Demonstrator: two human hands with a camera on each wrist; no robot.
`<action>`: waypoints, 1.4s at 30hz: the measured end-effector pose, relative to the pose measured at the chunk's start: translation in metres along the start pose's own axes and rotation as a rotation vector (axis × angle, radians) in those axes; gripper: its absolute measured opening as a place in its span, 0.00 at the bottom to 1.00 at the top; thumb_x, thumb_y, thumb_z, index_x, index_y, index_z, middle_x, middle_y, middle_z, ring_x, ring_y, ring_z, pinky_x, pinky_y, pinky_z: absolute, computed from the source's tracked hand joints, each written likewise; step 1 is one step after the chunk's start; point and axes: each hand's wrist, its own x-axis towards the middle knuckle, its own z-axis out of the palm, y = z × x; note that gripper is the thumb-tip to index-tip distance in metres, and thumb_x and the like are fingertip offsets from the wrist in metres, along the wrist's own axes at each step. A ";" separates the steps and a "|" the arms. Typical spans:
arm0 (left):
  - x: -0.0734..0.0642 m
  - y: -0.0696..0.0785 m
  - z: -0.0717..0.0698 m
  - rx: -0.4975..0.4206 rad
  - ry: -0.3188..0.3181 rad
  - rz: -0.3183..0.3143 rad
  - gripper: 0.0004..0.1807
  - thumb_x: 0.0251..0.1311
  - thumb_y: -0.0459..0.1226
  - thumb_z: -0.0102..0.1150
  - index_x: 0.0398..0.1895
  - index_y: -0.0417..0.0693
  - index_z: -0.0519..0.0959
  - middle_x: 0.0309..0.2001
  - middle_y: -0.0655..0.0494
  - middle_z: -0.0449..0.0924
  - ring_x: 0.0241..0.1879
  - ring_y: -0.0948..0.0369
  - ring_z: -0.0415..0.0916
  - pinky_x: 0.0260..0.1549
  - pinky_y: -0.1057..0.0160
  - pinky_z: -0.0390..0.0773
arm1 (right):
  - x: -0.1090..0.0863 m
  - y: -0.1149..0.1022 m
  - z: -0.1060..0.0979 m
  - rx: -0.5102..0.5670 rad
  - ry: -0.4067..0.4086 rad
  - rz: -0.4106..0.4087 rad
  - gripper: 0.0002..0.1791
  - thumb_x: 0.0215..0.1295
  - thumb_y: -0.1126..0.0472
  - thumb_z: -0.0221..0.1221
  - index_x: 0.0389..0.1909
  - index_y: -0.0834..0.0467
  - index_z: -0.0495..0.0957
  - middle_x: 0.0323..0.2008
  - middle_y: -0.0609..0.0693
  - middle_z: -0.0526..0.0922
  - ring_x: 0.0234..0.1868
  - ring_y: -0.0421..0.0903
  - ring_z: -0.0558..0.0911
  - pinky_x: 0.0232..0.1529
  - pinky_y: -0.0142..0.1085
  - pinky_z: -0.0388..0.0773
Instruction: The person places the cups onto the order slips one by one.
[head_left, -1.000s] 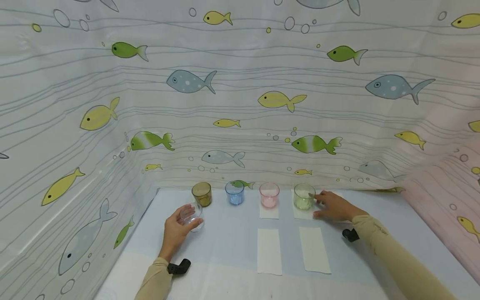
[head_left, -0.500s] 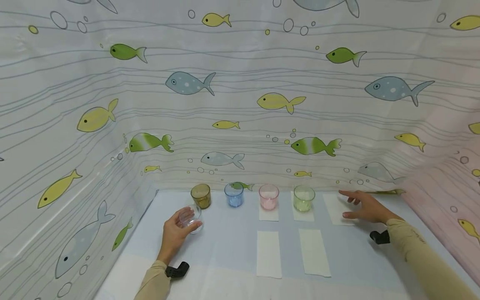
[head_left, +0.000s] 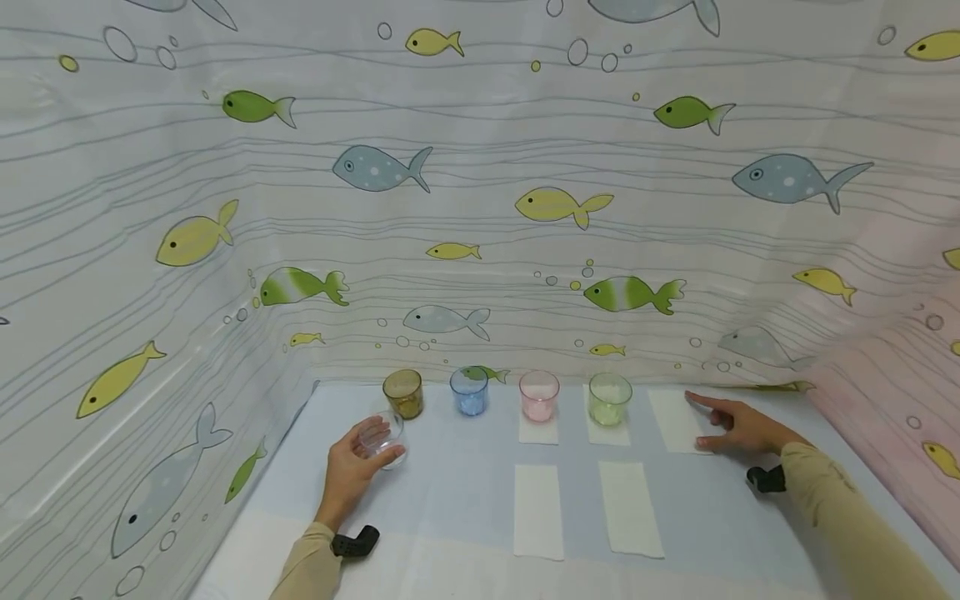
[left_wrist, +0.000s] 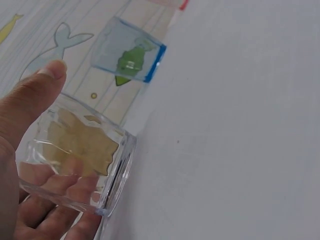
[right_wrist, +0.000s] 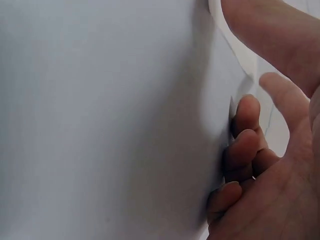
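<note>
My left hand (head_left: 347, 479) grips a clear glass (head_left: 384, 433), thumb on the near side and fingers round the far side. In the left wrist view the glass (left_wrist: 112, 165) has its base close to the table, and an amber glass (left_wrist: 82, 142) shows through it. My right hand (head_left: 746, 427) lies at the right edge of a white paper strip (head_left: 671, 421). Its index finger reaches the strip's far corner and its thumb the near one. In the right wrist view the other fingers (right_wrist: 242, 150) are bent against the white surface.
Along the back stand the amber glass (head_left: 403, 398), a blue glass (head_left: 469, 396), a pink glass (head_left: 539, 402) and a green glass (head_left: 609, 403). The pink and green ones are on paper strips. Two more strips (head_left: 537, 512) lie nearer the front. A fish-print curtain (head_left: 480, 167) encloses the table.
My right hand has left the green glass and moved right to the paper strip, then settled lower at its edge. The left hand stays in place with the clear glass.
</note>
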 end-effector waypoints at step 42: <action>0.016 0.137 0.054 -0.141 -0.133 0.311 0.39 0.49 0.27 0.82 0.68 0.44 0.78 0.63 0.43 0.84 0.64 0.49 0.82 0.64 0.67 0.81 | 0.005 -0.006 -0.008 -0.058 -0.019 -0.020 0.53 0.53 0.44 0.80 0.77 0.60 0.69 0.33 0.47 0.66 0.34 0.40 0.65 0.33 0.32 0.61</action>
